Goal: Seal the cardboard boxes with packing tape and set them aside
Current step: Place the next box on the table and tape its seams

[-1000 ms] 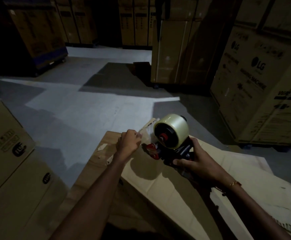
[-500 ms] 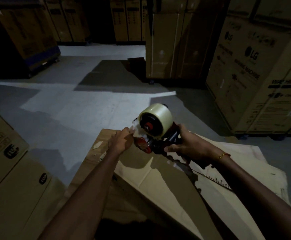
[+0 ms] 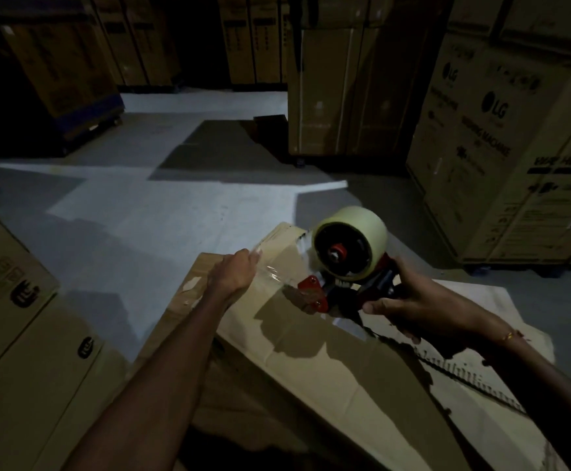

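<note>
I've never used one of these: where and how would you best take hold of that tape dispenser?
By the dark handle behind the roll, coming from the near right side, as the right hand grips the tape dispenser now. The handle sticks out toward the person, while the roll and the red front plate face the left hand, which pinches the clear tape drawn out from there.

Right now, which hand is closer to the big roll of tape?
Right. The right hand grips the dispenser's handle just below the tape roll. The left hand is off to the roll's left, pinching the pulled-out tape end.
</note>
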`<action>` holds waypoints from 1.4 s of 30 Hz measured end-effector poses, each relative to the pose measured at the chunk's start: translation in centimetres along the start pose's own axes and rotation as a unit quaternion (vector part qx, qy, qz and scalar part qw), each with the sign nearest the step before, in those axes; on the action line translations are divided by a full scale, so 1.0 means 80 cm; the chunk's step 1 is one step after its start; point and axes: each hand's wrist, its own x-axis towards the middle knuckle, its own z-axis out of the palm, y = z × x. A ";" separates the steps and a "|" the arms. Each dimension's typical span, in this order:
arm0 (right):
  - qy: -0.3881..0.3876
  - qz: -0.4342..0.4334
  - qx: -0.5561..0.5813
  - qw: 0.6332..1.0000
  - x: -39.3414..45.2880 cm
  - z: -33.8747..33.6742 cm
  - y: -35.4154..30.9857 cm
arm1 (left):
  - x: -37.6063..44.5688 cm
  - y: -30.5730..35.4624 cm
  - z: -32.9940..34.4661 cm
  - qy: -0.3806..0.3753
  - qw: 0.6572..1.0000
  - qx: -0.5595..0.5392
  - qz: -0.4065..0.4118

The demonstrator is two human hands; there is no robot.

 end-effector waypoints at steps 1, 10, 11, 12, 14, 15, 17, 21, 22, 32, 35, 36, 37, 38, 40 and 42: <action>0.003 -0.001 0.000 1.000 0.000 0.003 0.003 | -0.001 0.000 -0.001 0.000 1.000 0.002 0.001; 0.033 -0.005 -0.041 0.999 0.009 0.013 0.023 | -0.008 0.004 -0.005 -0.003 1.000 0.012 0.004; 0.038 -0.005 -0.047 0.998 0.009 0.014 0.022 | -0.009 0.004 -0.006 -0.001 1.000 0.016 0.003; 0.041 -0.007 -0.053 0.998 0.009 0.015 0.022 | -0.009 0.005 -0.006 0.001 1.000 0.020 0.002; 0.045 -0.009 -0.064 0.997 0.010 0.016 0.025 | -0.012 0.009 -0.007 0.001 1.000 0.031 -0.002; 0.043 -0.012 -0.064 0.997 0.009 0.017 0.026 | -0.014 0.011 -0.007 -0.003 0.999 0.034 -0.002; 0.042 -0.015 -0.055 0.998 0.009 0.020 0.028 | -0.021 0.014 -0.007 -0.013 0.999 0.029 0.006; 0.044 -0.020 -0.062 0.997 0.003 0.023 0.030 | -0.033 0.014 -0.001 -0.006 0.993 0.097 0.061; 0.047 -0.024 -0.067 0.996 0.001 0.024 0.030 | -0.036 0.016 0.002 0.008 0.988 0.133 0.077; 0.074 -0.051 -0.083 0.992 -0.009 0.034 0.030 | -0.119 0.032 0.042 0.059 0.966 0.229 0.101; 0.072 -0.047 -0.087 0.992 -0.002 0.032 0.026 | -0.106 0.030 0.041 0.057 0.968 0.227 0.089; 0.071 -0.045 -0.085 0.993 0.001 0.032 0.025 | -0.100 0.028 0.041 0.054 0.968 0.227 0.088; 0.073 -0.044 -0.082 0.993 0.004 0.033 0.024 | -0.094 0.025 0.040 0.051 0.968 0.228 0.087; 0.075 -0.043 -0.081 0.993 0.008 0.036 0.024 | -0.085 0.022 0.040 0.047 0.969 0.228 0.087; 0.079 -0.040 -0.072 0.993 0.015 0.042 0.022 | -0.068 0.019 0.034 0.024 0.971 0.220 0.086; 0.083 -0.038 -0.059 0.994 0.023 0.049 0.020 | -0.053 0.015 0.025 -0.004 0.972 0.219 0.089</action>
